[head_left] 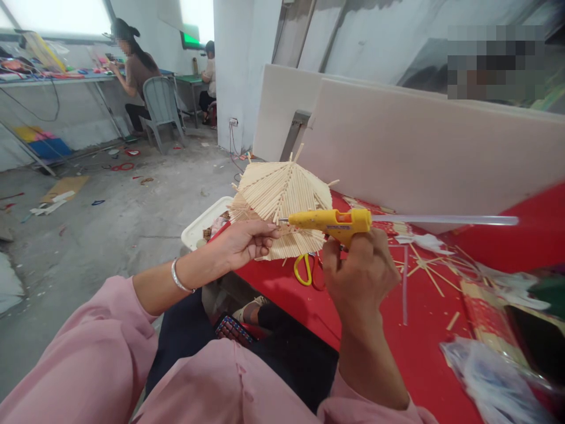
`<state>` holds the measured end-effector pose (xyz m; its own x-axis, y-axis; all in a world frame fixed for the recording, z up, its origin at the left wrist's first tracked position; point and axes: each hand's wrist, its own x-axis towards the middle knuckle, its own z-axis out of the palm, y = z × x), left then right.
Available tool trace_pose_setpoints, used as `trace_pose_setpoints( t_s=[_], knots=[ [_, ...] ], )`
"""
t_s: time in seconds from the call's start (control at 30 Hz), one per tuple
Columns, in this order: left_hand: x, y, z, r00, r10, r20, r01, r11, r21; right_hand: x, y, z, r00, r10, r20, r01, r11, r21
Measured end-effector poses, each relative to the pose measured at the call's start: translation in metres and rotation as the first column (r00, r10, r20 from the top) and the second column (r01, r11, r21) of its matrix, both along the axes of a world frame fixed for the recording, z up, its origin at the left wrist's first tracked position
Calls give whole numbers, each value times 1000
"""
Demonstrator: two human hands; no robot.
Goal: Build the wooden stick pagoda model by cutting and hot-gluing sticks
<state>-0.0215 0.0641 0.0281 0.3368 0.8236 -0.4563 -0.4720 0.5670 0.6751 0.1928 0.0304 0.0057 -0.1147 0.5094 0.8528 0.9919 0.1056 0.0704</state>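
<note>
My right hand (362, 265) is closed around the handle of a yellow hot glue gun (329, 221), with a long clear glue stick (445, 219) running out of its back. The gun's nozzle points left, at the lower edge of a roof-like piece made of thin wooden sticks (269, 188). My left hand (249, 240) is at the near left edge of that stick piece, its fingers curled and its thumb and forefinger pinched together close to the nozzle. I cannot make out what, if anything, lies between those fingertips. Part of the stick piece is hidden behind the gun and my left hand.
On the red table (282, 300) lie yellow-handled scissors (302, 270), a star of loose sticks (426, 265), a dark phone (536, 338) and a plastic bag (489, 377). A white tray (198, 227) is at the left. White boards (419, 141) lean behind. Two people sit at far tables.
</note>
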Motion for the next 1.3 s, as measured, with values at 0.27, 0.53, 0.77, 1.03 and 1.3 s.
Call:
trace_pose_setpoints(
  t_s=[0.27, 0.53, 0.77, 1.03, 1.3],
  knots=[
    [0, 0, -1, 1000, 5, 7, -5, 1000, -9, -1, -1, -1, 1000, 15, -8, -15, 1000, 13],
    [1, -1, 4, 1000, 2, 8, -2, 1000, -16, -1, -4, 4, 1000, 29, 10, -29, 999, 35],
    [0, -1, 0, 1000, -8, 6, 8, 1000, 4, -5, -5, 9, 1000, 26, 15, -27, 998, 56],
    [0, -1, 1, 1000, -5, 9, 5, 1000, 5, -13, -3, 17, 997, 36, 64, -42, 994, 101],
    [0, -2, 2, 1000, 1, 8, -1, 1000, -2, -11, -5, 15, 1000, 17, -24, -17, 1000, -7]
  ],
)
